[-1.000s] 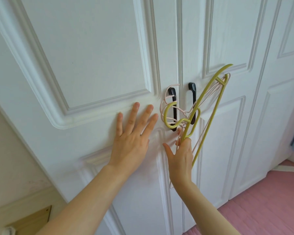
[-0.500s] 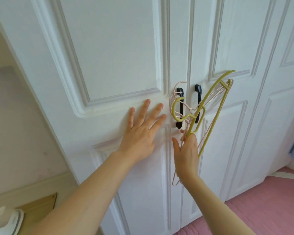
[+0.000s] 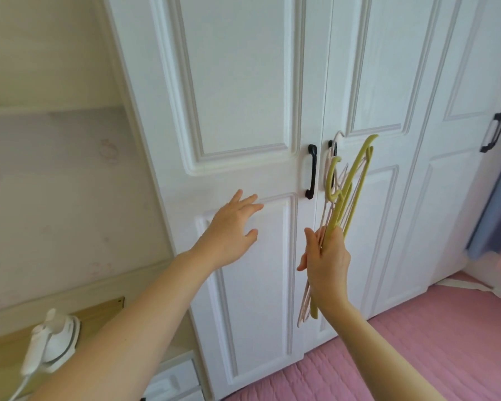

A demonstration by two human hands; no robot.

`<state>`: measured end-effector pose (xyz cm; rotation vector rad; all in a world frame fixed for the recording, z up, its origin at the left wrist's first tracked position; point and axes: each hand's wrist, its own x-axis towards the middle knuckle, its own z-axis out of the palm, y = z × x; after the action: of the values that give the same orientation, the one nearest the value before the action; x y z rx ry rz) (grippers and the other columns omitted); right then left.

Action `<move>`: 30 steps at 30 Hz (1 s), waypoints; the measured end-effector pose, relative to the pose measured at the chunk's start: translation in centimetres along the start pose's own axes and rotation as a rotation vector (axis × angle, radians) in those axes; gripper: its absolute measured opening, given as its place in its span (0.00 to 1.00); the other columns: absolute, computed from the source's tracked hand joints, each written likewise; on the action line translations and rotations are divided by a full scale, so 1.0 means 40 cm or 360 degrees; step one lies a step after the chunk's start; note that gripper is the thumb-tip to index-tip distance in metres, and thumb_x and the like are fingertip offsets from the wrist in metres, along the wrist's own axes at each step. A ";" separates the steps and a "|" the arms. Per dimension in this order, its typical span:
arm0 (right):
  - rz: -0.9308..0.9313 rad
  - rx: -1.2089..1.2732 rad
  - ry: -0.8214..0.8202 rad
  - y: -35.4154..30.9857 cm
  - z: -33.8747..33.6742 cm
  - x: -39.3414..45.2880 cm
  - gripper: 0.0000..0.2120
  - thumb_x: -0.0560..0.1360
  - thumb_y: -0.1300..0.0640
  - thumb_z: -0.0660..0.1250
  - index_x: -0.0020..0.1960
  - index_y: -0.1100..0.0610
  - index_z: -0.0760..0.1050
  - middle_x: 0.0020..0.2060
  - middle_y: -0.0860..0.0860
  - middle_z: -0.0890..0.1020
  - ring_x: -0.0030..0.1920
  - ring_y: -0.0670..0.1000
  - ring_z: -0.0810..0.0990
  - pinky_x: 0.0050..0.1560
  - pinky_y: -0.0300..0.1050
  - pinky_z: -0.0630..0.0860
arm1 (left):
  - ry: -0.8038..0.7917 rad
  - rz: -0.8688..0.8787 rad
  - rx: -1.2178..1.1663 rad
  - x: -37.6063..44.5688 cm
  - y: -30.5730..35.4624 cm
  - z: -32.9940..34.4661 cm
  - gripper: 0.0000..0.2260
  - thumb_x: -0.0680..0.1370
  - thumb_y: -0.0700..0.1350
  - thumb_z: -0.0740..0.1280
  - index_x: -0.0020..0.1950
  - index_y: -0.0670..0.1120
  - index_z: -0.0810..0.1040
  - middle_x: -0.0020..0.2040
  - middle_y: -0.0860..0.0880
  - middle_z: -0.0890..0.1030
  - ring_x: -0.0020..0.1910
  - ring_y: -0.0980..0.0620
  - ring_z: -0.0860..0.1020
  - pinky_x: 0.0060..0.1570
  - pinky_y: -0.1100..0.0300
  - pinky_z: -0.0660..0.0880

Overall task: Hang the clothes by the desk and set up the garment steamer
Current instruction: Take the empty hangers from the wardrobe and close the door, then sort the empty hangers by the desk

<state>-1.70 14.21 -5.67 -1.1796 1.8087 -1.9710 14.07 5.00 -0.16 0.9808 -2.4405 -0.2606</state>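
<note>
While your right hand (image 3: 326,256) grips the bunch of hangers (image 3: 344,195) by their lower bars, hooks up in front of the closed wardrobe doors (image 3: 243,82), your left hand (image 3: 232,224) hovers with its fingers spread and holds nothing. The hangers look light, thin and stiff, likely to slide and tangle against each other, so pinch them together near the necks. The steamer (image 3: 51,342) sits at the desk's (image 3: 0,348) right edge, probably top-heavy; take it by the handle.
</note>
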 end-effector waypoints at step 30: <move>0.0214 -0.0024 -0.1564 -0.188 0.125 -0.833 0.13 0.80 0.55 0.62 0.40 0.61 0.68 0.23 0.52 0.73 0.21 0.53 0.73 0.26 0.48 0.77 | 0.0276 -0.0885 -0.1060 -0.887 -0.057 -0.165 0.32 0.69 0.57 0.74 0.70 0.55 0.67 0.65 0.61 0.73 0.62 0.63 0.68 0.59 0.64 0.62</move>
<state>26.09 33.48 -12.65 -1.5743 1.3011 -0.9721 40.77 27.90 -8.50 1.2576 -1.6797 -1.0451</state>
